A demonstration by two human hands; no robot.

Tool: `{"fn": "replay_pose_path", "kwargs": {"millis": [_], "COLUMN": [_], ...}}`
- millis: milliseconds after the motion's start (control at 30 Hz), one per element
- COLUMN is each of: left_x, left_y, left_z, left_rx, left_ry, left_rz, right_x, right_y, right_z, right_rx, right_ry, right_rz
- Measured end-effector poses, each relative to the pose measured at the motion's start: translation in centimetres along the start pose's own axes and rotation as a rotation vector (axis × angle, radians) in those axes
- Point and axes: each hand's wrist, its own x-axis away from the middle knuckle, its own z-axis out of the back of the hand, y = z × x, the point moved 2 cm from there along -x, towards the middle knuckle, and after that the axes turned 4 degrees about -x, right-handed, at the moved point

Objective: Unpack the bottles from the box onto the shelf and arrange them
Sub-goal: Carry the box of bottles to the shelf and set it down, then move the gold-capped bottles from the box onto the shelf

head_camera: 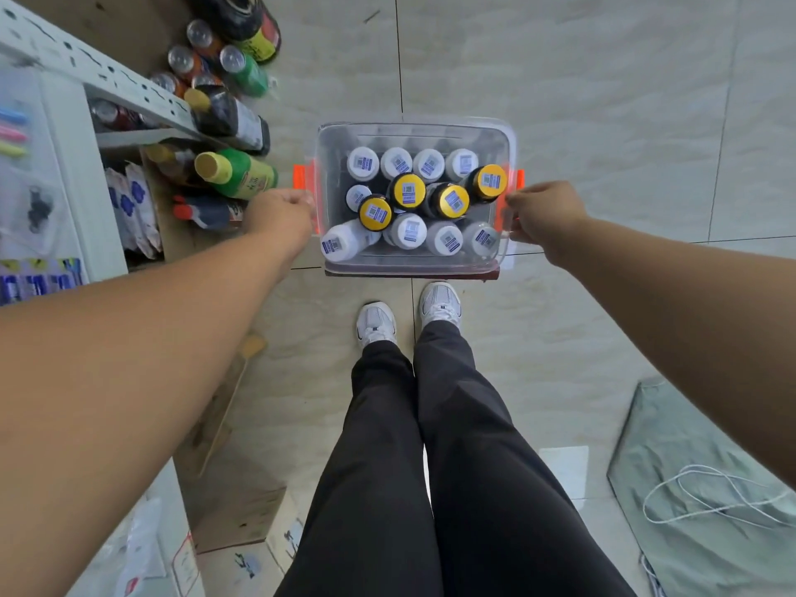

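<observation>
Head view: your left grip (280, 213) and right grip (542, 217) each clamped the box (413, 262) by a side. Between them bottles (407, 191) filled it; unpacking onto the shelf (129, 92) beside your left grip seemed unstarted.

You hold the clear plastic box (413, 127) by both ends.
Your left hand (282, 213) and right hand (538, 217) curl round its short sides beside the orange latches (304, 178). Inside stand white-capped bottles (409, 231), with four yellow-capped bottles (407, 190) leaning among them. The metal shelf (107, 79) at your left carries assorted drink bottles (241, 174).
</observation>
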Motion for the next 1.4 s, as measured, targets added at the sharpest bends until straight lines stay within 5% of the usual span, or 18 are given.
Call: {"fn": "replay_pose_path", "kwargs": {"millis": [267, 400, 567, 667, 833, 1400], "left_x": [0.6, 2.0, 3.1, 3.3, 3.1, 2.9], "left_y": [1.2, 3.0, 4.2, 3.9, 3.3, 2.7], "left_z": [1.2, 1.7, -1.1, -2.9, -4.4, -4.1], "left_rx": [-0.172, -0.159, -0.235, -0.436, -0.531, -0.431], "left_ry": [0.044, 0.177, -0.065, -0.209, -0.181, -0.055], "left_rz": [-0.088, -0.274, -0.466, -0.558, -0.661, -0.564], "right_x": [0.5, 2.3, 4.6, 4.6, 4.3, 3.6], "right_y": [-1.0, -2.9, -5.2, -6.0, -6.0, -6.3], "right_z": [-0.2, -0.5, -4.2, -6.9, -9.7, -10.9], "right_rx": [0.214, 0.349, 0.549, 0.757, 0.993, 0.972], "right_ry": [0.044, 0.236, 0.02, -0.136, -0.278, -0.098], "right_rz": [0.118, 0.456, 0.832, 0.844, 0.779, 0.799]}}
